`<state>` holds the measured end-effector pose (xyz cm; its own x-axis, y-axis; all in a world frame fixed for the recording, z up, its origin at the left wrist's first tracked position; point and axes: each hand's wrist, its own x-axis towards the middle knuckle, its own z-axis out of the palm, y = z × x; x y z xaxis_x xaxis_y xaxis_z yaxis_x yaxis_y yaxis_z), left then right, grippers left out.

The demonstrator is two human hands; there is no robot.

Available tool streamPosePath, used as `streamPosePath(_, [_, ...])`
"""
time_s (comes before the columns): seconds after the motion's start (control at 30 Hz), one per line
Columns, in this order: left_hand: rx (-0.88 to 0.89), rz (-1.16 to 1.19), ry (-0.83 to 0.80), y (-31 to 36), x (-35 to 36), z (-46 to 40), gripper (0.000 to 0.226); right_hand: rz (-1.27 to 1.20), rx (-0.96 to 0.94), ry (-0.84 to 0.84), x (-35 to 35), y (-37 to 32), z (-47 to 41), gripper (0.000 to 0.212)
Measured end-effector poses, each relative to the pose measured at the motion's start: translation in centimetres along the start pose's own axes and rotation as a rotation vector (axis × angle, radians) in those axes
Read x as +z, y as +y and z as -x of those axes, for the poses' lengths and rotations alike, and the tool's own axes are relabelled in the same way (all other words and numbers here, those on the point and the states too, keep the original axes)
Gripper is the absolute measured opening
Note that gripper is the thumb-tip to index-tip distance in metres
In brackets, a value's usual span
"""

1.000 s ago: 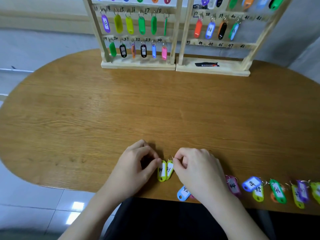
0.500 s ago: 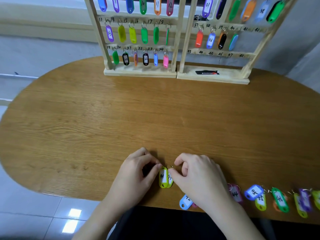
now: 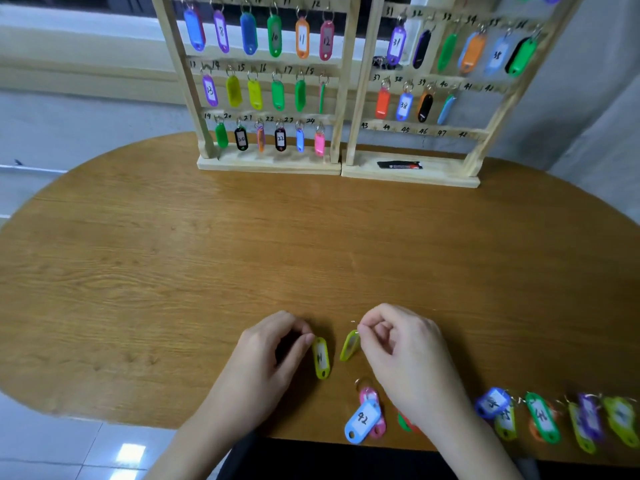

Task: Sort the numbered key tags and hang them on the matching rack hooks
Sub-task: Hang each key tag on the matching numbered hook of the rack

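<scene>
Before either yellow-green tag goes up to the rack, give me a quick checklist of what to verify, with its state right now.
1. Two tags separated: ok. The flat yellow-green tag and the lifted yellow-green tag lie apart.
2. Right hand grip on the lifted tag's ring: ok, pinched at its top.
3. Left hand grip: ok, fingertips at the flat tag's top end.
4. Tag numbers read: cannot tell, both labels are blurred.
5. Free hooks: ok, nothing hangs at the 43-48 row of the right rack.
6. Path across the table: ok, no objects between hands and racks.
</scene>
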<state>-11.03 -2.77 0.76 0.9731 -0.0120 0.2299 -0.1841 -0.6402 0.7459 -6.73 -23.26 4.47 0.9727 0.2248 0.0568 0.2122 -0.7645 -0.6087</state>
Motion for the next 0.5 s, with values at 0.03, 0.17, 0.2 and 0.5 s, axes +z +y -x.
streamPosePath(0.03, [0.009, 0.006, -0.008, 0.4, 0.1, -0.5, 0.012, -0.035, 0.01, 0.022, -0.5, 0.4, -0.1, 0.016])
streamPosePath(0.17, [0.062, 0.011, -0.054, 1.9, 0.3, -2.8, 0.009, -0.179, 0.01, 0.11, -2.3, 1.8, -1.1, 0.013])
streamPosePath(0.2, [0.081, 0.016, -0.059, 2.4, 0.5, -3.5, 0.01, -0.231, 0.011, 0.13, -2.9, 2.2, -1.5, 0.014])
streamPosePath(0.5, [0.252, -0.06, -0.064, 5.7, 2.5, -11.8, 0.006, -0.356, 0.042, 0.206, -7.6, 6.0, -6.3, 0.016])
